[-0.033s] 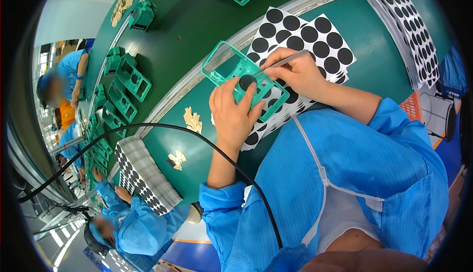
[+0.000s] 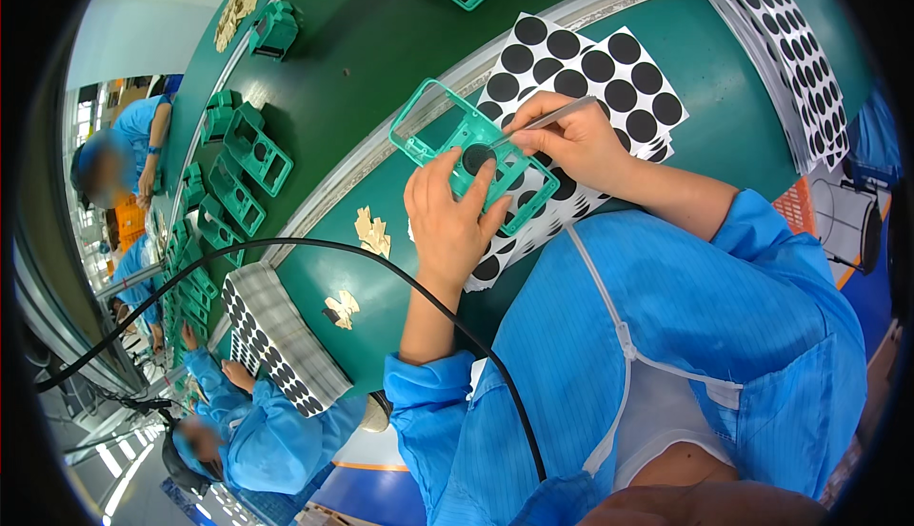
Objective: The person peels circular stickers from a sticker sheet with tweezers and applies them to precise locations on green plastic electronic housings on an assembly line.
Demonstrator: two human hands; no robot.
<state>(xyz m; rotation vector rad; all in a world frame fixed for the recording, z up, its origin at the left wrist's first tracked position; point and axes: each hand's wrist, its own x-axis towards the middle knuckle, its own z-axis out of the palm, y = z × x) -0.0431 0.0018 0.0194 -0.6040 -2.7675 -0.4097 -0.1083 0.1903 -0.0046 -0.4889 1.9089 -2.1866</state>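
Note:
A green plastic housing frame (image 2: 533,204) lies tilted over sheets of round black stickers. My left hand (image 2: 447,217) holds it, fingers bent over its near edge and the index finger and thumb beside a round black disc (image 2: 478,158) in its middle. Between the thumb and fingers of my right hand (image 2: 576,143) are slim metal tweezers (image 2: 557,114), their tip at the disc's upper right edge. Whether the disc is fully seated I cannot tell. Beneath, the white sticker sheets (image 2: 602,86) show rows of black circles, partly covered by the housing and my hands.
Several green housings (image 2: 238,193) stand on the dark green conveyor (image 2: 352,40) beyond a metal rail. Backing-paper scraps (image 2: 372,233) lie left of my hand. More sticker sheets (image 2: 776,59) are stacked right. A black cable (image 2: 381,258) crosses the view; a co-worker (image 2: 276,440) sits lower left.

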